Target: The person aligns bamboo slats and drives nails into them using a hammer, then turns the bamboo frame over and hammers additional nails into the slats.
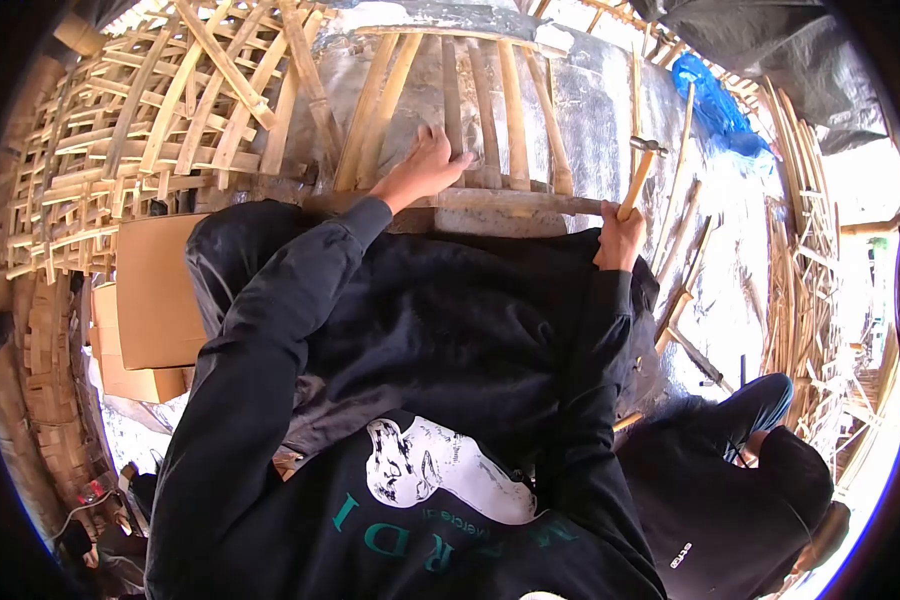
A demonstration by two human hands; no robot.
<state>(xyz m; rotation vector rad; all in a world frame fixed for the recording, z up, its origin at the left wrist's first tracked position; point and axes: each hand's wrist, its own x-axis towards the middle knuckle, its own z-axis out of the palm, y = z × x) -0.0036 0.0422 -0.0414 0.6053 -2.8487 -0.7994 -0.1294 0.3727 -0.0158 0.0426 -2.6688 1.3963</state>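
Note:
A bamboo frame of upright slats [513, 115] lies in front of my knees, joined along its near edge by a crosswise bamboo bar [510, 202]. My left hand [425, 172] rests over the slats left of the middle, thumb stretched out apart from the fingers and nothing visible in its grasp. At the frame's right end, my right hand [620, 238] is wrapped round the wooden handle of a hammer [638, 180]. The hammer stands upright with its metal head on top, and the right tip of the bar reaches close to this hand.
Woven bamboo lattice [150, 110] stands at the left, above a cardboard box [160, 290]. A blue plastic bag [715, 100] hangs at the upper right, near stacked bamboo strips [795, 260]. Another person [730, 490] in dark clothes sits close at my right.

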